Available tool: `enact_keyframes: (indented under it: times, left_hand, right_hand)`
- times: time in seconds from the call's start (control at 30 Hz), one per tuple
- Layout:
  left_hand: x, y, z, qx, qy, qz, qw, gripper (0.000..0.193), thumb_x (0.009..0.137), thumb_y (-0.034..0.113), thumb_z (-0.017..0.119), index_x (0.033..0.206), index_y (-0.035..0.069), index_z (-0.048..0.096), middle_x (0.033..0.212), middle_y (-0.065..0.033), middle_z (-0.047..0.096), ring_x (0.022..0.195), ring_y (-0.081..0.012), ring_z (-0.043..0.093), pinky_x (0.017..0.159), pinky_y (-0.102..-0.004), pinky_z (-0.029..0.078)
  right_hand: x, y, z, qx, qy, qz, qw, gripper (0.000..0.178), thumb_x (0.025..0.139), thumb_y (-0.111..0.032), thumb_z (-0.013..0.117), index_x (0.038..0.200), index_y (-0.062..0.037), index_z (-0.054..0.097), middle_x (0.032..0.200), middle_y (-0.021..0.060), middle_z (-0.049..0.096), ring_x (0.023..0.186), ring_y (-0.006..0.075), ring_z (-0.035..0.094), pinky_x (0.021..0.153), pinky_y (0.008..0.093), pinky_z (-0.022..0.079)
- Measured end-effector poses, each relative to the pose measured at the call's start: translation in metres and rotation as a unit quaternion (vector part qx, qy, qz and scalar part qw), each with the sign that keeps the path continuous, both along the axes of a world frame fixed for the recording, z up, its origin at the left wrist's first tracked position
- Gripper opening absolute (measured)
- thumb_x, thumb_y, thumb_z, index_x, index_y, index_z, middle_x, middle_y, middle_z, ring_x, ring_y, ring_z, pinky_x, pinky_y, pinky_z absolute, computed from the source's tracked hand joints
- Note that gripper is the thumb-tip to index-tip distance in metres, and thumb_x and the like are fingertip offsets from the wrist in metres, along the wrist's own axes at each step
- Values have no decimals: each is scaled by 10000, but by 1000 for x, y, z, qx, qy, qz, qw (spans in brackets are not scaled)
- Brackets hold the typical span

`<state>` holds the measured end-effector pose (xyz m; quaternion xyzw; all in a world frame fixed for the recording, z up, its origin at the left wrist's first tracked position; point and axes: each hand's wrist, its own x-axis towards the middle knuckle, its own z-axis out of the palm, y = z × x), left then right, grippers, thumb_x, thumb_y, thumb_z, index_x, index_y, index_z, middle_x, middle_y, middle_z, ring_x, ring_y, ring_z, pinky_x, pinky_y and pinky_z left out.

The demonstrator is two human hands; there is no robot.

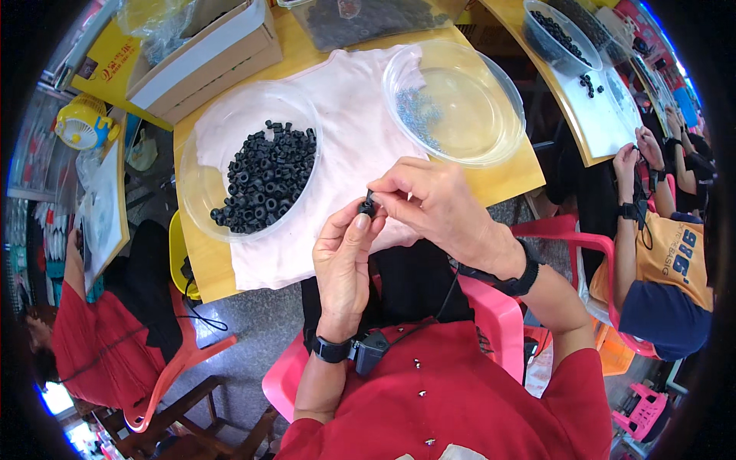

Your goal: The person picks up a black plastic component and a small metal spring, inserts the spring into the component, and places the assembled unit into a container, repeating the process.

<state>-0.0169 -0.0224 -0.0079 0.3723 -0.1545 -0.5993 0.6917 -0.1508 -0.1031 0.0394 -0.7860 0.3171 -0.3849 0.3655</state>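
Note:
My left hand pinches a small black ring-shaped part between thumb and fingers. From the right, the fingertips of my right hand close on the upper end of the same part; whether they hold a second, tinier piece I cannot make out. Beyond my left hand, a round clear tub holds a heap of similar black parts. Another round clear tub stands beyond my right hand, with tiny bluish see-through pieces gathered at its left side.
A pale pink cloth covers the middle of the yellow wooden table. At the back stand an open cardboard box and a clear bin of dark parts. Other people sit at tables on both sides. A cable runs from my right wrist.

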Motion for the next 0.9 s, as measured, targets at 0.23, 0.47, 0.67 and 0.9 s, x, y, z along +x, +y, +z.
enact_keyframes:
  times: [0.23,0.47,0.67,0.9]
  left_hand:
    - [2,1,-4,-9,6,-4,1000,254,895,8,586,1144,-40,580,1070,-146,638,963,-225,647,876,-300,544]
    - [1,1,-4,4,-8,-5,1000,242,892,5,591,1129,-41,588,1047,-139,644,924,-200,650,841,-285,548]
    - [1,2,-2,11,-25,-3,1000,228,895,8,588,1118,-36,595,1023,-134,651,891,-183,651,820,-273,546]
    - [-1,0,0,29,-32,2,999,217,901,12,582,1113,-29,598,997,-125,656,858,-165,651,798,-260,544]
  right_hand:
    - [-5,-3,4,-52,33,22,998,114,808,-80,622,811,29,591,740,154,587,679,315,602,587,367,479]
    - [-5,-2,3,-69,55,28,996,103,796,-49,658,872,13,627,748,106,591,668,242,601,573,315,474]
    - [-4,-4,1,-64,64,47,995,95,794,-51,650,835,12,591,742,116,579,666,266,592,578,326,468]
    - [-2,-1,-6,-21,43,40,998,102,805,-60,642,820,28,592,717,116,580,642,244,595,559,318,462]
